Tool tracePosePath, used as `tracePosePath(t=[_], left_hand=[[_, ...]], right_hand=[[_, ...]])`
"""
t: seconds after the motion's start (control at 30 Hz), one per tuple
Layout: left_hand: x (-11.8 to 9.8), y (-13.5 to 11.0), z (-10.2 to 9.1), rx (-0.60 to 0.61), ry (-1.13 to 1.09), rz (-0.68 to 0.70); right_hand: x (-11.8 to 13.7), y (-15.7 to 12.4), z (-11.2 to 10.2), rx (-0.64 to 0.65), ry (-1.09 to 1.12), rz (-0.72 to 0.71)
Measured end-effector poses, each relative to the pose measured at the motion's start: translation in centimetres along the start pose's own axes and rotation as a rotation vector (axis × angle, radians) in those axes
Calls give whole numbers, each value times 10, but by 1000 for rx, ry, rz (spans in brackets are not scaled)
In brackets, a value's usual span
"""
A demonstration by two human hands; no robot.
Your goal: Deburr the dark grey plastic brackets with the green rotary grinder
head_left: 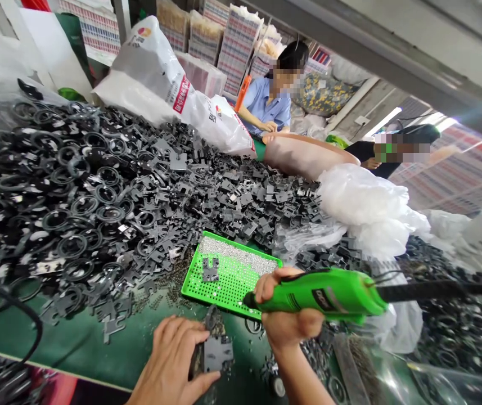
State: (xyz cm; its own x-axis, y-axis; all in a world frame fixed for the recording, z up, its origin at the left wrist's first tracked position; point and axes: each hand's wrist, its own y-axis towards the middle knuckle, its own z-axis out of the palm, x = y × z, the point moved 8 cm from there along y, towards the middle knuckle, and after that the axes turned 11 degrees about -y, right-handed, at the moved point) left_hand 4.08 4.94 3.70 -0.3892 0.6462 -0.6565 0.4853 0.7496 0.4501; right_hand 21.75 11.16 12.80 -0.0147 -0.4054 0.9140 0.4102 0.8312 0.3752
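Our left hand [169,360] lies open with fingers spread, its fingertips [196,337] on a flat, notched dark-grey plate [217,353]; a dark piece behind that plate is hard to make out. Our right hand [287,306] is closed around a bright green rotary tool [320,295], its narrow tip over the edge of a green perforated tray [228,287]. The tray holds tiny silver pieces [236,254] and one dark notched piece [210,270]. A heap of black rings and dark notched pieces [109,197] spreads across the green tabletop [76,346], its far parts buried under white plastic sheeting [371,208]. Beyond, a co-worker in a blue shirt [266,104] sits with hands together.
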Motion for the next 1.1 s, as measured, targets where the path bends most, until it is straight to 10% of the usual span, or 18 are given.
tracePosePath(t=[0.4,0.7,1.1], left_hand=[[2,-2,3,44,14,-18],[6,-5,7,58,0,-76],[4,-7,3,30,-36,-100]], right_hand=[[-18,-7,-9,4,2,38],[53,-43,2,233,72,166],[28,-70,7,182,85,254]])
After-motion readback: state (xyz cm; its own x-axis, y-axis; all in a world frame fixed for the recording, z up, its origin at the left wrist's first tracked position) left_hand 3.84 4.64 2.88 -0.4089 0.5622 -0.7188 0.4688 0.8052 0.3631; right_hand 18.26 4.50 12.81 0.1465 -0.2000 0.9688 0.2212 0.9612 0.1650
